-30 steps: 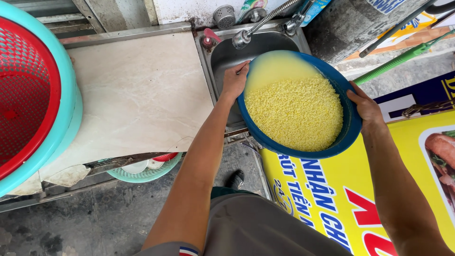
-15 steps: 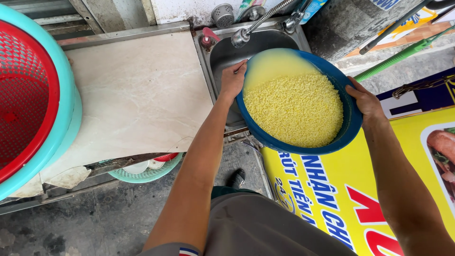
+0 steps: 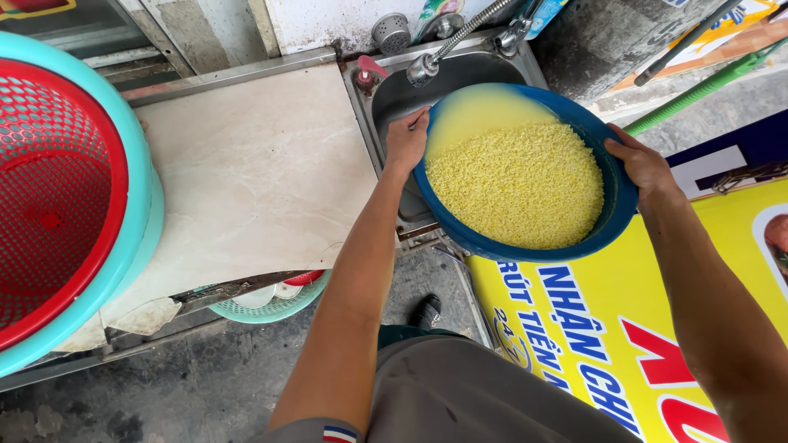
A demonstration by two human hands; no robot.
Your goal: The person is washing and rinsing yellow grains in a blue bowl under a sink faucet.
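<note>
Fingers (image 3: 408,123) of our left hand (image 3: 406,143) curl over the near-left rim of the blue bowl (image 3: 611,221), grasping it, while our right hand (image 3: 644,168) clasps the opposite rim at the right of the frame. We hold the bowl tilted above the steel sink (image 3: 402,90) at upper centre, so that yellowish water (image 3: 480,107) pools toward its far edge and the yellow grains (image 3: 517,184) heap on the nearer side. Just above the bowl hangs the tap (image 3: 427,67), with a small red stopper (image 3: 367,72) beside it. Left of the sink lies a pale counter (image 3: 246,172). At the far left sits a red basket (image 3: 49,189) nested in a teal basin (image 3: 144,213). A yellow sign (image 3: 616,344) fills the lower right.
</note>
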